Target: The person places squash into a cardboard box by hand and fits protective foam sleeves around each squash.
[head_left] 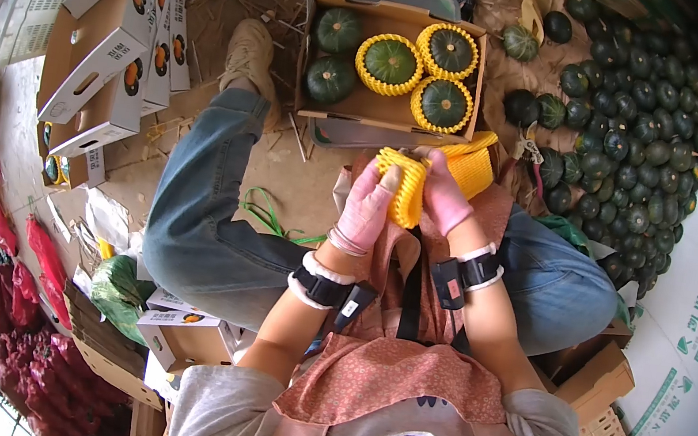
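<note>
Between my hands, above my lap, is a yellow foam net sleeve (407, 192). My left hand (367, 200), in a pink fingertip-free glove, is closed on its left side. My right hand (445, 194), gloved alike, grips its upper right edge. More yellow foam nets (473, 171) lie just beyond my right hand. In front stands an open cardboard box (370, 114). Three green squashes (391, 61) in it wear yellow foam nets; two bare squashes (331, 80) sit at its left side.
A large pile of dark green squashes (645, 144) lies to the right. White printed cartons (114, 51) are stacked at the left. Dark red plastic bags (47, 336) lie at the lower left. A green string (269, 217) lies on the floor between my legs.
</note>
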A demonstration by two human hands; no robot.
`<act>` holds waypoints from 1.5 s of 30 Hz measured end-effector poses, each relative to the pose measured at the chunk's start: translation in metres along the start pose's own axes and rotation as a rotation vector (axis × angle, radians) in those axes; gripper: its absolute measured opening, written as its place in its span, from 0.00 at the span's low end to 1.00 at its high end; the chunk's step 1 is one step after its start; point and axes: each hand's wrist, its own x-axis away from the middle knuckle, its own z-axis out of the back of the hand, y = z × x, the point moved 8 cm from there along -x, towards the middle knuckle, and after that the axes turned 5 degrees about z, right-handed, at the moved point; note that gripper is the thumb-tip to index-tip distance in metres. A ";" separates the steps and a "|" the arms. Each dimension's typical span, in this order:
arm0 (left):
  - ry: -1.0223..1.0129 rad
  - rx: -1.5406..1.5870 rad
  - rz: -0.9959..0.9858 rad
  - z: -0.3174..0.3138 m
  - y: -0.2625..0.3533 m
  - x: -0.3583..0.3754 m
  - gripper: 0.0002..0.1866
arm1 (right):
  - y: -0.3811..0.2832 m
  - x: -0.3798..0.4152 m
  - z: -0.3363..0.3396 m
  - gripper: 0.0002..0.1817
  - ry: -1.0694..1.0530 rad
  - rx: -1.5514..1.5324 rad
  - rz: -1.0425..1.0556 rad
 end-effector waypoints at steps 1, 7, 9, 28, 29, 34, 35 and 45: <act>0.076 0.056 -0.033 0.006 0.000 -0.006 0.18 | -0.004 -0.001 0.005 0.17 0.063 0.215 0.079; 0.328 -0.417 -0.474 0.012 0.044 -0.028 0.30 | -0.057 0.013 -0.037 0.33 -0.148 0.363 0.474; 0.292 -0.419 -0.486 0.002 0.059 -0.040 0.34 | -0.064 0.003 -0.034 0.34 -0.103 0.609 0.603; -0.060 -2.222 -0.555 -0.007 0.057 -0.120 0.12 | -0.097 -0.047 0.100 0.17 0.147 1.802 0.388; 0.027 -2.272 -0.605 -0.016 0.062 -0.115 0.11 | -0.089 -0.052 0.102 0.17 0.080 1.892 0.362; 0.203 -1.952 -0.536 0.001 0.061 -0.128 0.15 | -0.104 -0.047 0.106 0.11 0.005 1.961 0.316; 0.179 -1.891 -0.523 0.005 0.057 -0.130 0.17 | -0.112 -0.041 0.105 0.10 0.002 1.967 0.261; -0.270 -1.442 -0.517 -0.105 0.048 0.004 0.32 | -0.142 0.069 0.019 0.17 0.290 1.038 0.712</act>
